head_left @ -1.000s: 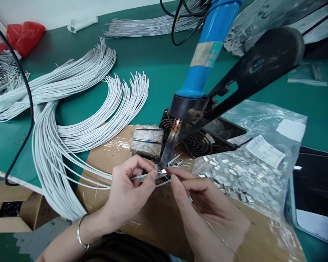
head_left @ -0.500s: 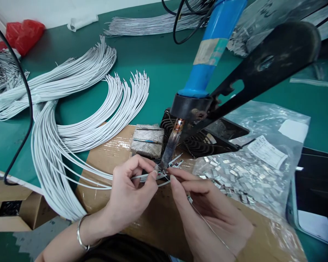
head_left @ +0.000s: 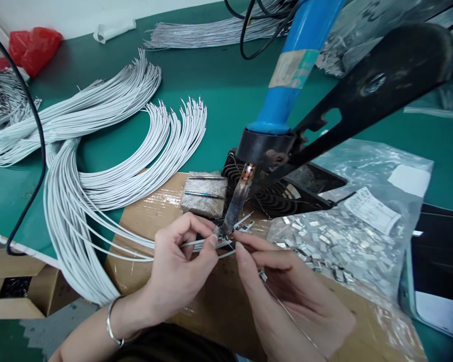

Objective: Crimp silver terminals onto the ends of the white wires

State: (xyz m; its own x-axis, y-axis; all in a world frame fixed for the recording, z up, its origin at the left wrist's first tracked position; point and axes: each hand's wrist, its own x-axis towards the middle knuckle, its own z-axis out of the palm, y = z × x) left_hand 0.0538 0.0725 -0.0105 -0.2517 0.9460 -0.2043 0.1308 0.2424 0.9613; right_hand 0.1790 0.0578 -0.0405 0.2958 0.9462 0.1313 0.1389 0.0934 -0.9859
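My left hand [head_left: 184, 271] is closed, thumb and forefinger pinching a white cable [head_left: 191, 244] near its end. Just under the tip of a blue-handled soldering iron [head_left: 232, 213], my right hand [head_left: 290, 291] pinches a thin solder wire [head_left: 294, 319] that runs back across the palm. A small metal connector [head_left: 263, 275] rests against the right hand's curled fingers. Both sets of fingertips nearly meet at the iron's tip, where the exact contact is too small to make out. A black metal bracket [head_left: 362, 95] holds the iron tip-down.
Bundles of white cables [head_left: 143, 186] curve over the green table at left. A clear bag [head_left: 335, 236] with many small metal connectors lies at right. Behind my hands sit a grey block [head_left: 204, 203] and a black fan [head_left: 279, 201]. Brown cardboard [head_left: 136, 281] lies beneath.
My hands hold almost the same pose at the iron's tip. The view has shifted very slightly; the bracket and bag appear a little further right.
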